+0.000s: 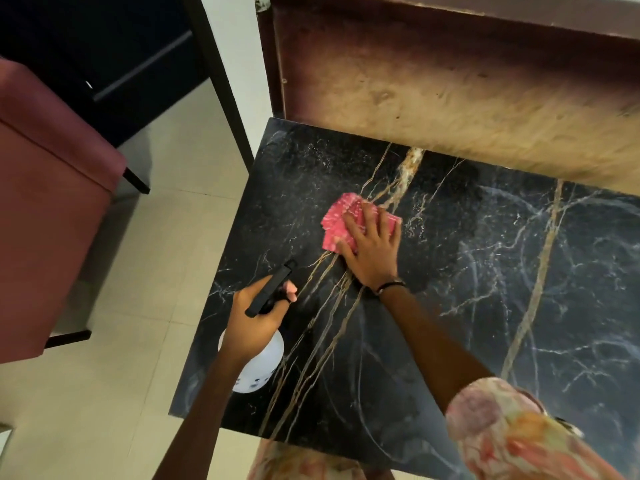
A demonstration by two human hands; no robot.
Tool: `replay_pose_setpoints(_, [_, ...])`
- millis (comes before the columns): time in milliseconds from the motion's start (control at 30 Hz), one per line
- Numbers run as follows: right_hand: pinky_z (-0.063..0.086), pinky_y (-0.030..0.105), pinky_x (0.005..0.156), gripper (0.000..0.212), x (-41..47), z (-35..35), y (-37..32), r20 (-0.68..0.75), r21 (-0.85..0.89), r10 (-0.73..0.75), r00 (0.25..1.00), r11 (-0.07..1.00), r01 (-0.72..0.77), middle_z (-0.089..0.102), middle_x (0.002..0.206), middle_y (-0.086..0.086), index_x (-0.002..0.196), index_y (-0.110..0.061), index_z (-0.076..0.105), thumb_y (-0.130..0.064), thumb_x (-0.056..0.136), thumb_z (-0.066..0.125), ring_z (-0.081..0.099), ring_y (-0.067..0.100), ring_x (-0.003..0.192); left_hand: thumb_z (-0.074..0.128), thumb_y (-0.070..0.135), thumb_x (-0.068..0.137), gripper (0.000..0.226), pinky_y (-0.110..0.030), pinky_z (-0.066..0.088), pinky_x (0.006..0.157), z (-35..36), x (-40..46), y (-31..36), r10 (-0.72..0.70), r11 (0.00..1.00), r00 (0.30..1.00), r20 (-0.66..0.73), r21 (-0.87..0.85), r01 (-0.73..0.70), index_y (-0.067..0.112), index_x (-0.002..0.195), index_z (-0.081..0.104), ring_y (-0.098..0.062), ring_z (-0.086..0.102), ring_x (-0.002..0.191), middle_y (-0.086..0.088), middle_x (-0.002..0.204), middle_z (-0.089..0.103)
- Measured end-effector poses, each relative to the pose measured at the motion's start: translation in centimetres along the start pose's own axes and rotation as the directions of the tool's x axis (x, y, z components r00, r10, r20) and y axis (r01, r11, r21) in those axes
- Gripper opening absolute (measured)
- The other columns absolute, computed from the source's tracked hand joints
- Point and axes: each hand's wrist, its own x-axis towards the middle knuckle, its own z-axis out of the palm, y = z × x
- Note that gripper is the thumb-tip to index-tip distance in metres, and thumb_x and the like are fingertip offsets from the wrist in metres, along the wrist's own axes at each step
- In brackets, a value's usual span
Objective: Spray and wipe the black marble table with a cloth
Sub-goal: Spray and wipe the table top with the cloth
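A maroon upholstered chair [52, 202] occupies the left of the frame on a pale tiled floor [145, 341], with a worn brown wooden panel [450, 91] across the upper right.

A single head-worn, wide-angle camera looks steeply down and slightly forward from above the near edge of the black marble table [450, 271]. It sits close enough that both forearms enter from the bottom of the frame. The table fills the centre and right; pale floor tiles [145, 271] run along the left. The far top edge is blurred, seemingly from head motion.
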Motion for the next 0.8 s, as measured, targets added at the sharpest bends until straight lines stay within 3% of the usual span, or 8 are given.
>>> replay_pose_setpoints(67, [-0.001, 0.063, 0.114, 0.064, -2.0, 1.0, -2.8, 0.0, -0.017, -0.104, 0.995, 0.994, 0.104, 0.016, 0.159, 0.007, 0.146, -0.038, 0.027, -0.067, 0.091, 0.016, 0.008, 0.037, 0.145, 0.05, -0.02, 0.083, 0.022, -0.006, 0.043, 0.053, -0.2, -0.1, -0.1, 0.008, 1.0, 1.0, 0.012, -0.005, -0.008, -0.005, 0.091, 0.064, 0.002, 0.059, 0.05, -0.013, 0.079, 0.065])
replay_pose_setpoints(133, [0.01, 0.064, 0.113, 0.059, -5.2, 2.0, -4.2, -0.002, -0.028, -0.211, 0.978, 0.977, 0.211, 0.02, 0.158, 0.006, 0.146, -0.038, 0.029, -0.065, 0.093, 0.023, 0.011, 0.035, 0.146, 0.048, -0.02, 0.083, 0.022, -0.005, 0.041, 0.051, -0.3, -0.1, 0.0, 0.02, 0.999, 0.999, 0.032, -0.026, -0.02, -0.005, 0.089, 0.064, 0.002, 0.056, 0.046, -0.016, 0.076, 0.062])
replay_pose_setpoints(267, [0.009, 0.058, 0.116, 0.061, -12.5, 2.5, -1.5, 0.034, -0.057, -0.304, 0.952, 0.95, 0.306, 0.021, 0.158, 0.003, 0.148, -0.039, 0.026, -0.067, 0.093, 0.024, 0.009, 0.03, 0.147, 0.048, -0.021, 0.083, 0.022, -0.005, 0.041, 0.051, -0.7, -0.2, -0.1, 0.048, 0.998, 0.997, 0.056, -0.046, -0.045, -0.005, 0.086, 0.064, 0.003, 0.055, 0.045, -0.012, 0.076, 0.064])
replay_pose_setpoints(333, [0.009, 0.056, 0.116, 0.061, -14.4, 2.0, 2.1, 0.032, -0.09, -0.247, 0.968, 0.964, 0.249, 0.022, 0.158, 0.004, 0.147, -0.039, 0.024, -0.068, 0.093, 0.019, 0.007, 0.028, 0.147, 0.048, -0.021, 0.082, 0.019, -0.003, 0.04, 0.053, -0.8, -0.3, -0.2, 0.055, 0.998, 0.996, 0.073, -0.037, -0.053, -0.01, 0.085, 0.063, 0.004, 0.057, 0.048, -0.002, 0.071, 0.065])
replay_pose_setpoints(467, [0.014, 0.061, 0.114, 0.066, -11.9, 0.6, 5.9, 0.05, -0.061, 0.051, 0.997, 0.997, -0.048, 0.021, 0.157, 0.007, 0.147, -0.037, 0.021, -0.069, 0.092, 0.007, 0.016, 0.033, 0.145, 0.051, -0.017, 0.083, 0.015, -0.003, 0.041, 0.054, -1.0, -0.4, -0.2, 0.057, 0.998, 0.991, 0.117, -0.009, -0.056, -0.009, 0.088, 0.063, 0.005, 0.057, 0.051, -0.009, 0.077, 0.064])
replay_pose_setpoints(567, [-0.003, 0.059, 0.113, 0.071, -8.0, 0.1, 2.8, 0.046, 0.006, 0.193, 0.98, 0.981, -0.194, 0.015, 0.159, 0.007, 0.148, -0.037, 0.022, -0.07, 0.087, 0.009, 0.007, 0.036, 0.146, 0.052, -0.014, 0.084, 0.016, -0.005, 0.043, 0.054, -1.1, -0.5, -0.2, 0.045, 0.999, 0.991, 0.127, -0.007, -0.045, -0.006, 0.089, 0.064, 0.005, 0.057, 0.051, -0.008, 0.078, 0.065])
replay_pose_setpoints(667, [-0.01, 0.058, 0.112, 0.071, -7.0, 0.8, -2.2, 0.057, 0.02, 0.104, 0.993, 0.994, -0.106, 0.008, 0.16, 0.007, 0.148, -0.038, 0.018, -0.071, 0.086, 0.004, 0.001, 0.036, 0.146, 0.051, -0.015, 0.083, 0.017, -0.005, 0.043, 0.053, -0.9, -0.9, 0.1, 0.037, 0.999, 0.993, 0.109, -0.015, -0.035, -0.006, 0.088, 0.064, 0.006, 0.056, 0.049, -0.01, 0.08, 0.065])
replay_pose_setpoints(800, [0.006, 0.062, 0.114, 0.063, -11.4, 2.6, -5.6, 0.053, -0.002, -0.14, 0.989, 0.99, 0.14, 0.018, 0.159, 0.006, 0.147, -0.04, 0.024, -0.067, 0.092, 0.007, 0.008, 0.035, 0.146, 0.053, -0.013, 0.085, 0.018, -0.008, 0.04, 0.049, -0.1, -2.0, 0.1, 0.022, 0.999, 0.994, 0.111, -0.026, -0.019, 0.0, 0.088, 0.065, 0.004, 0.053, 0.042, -0.005, 0.071, 0.065])
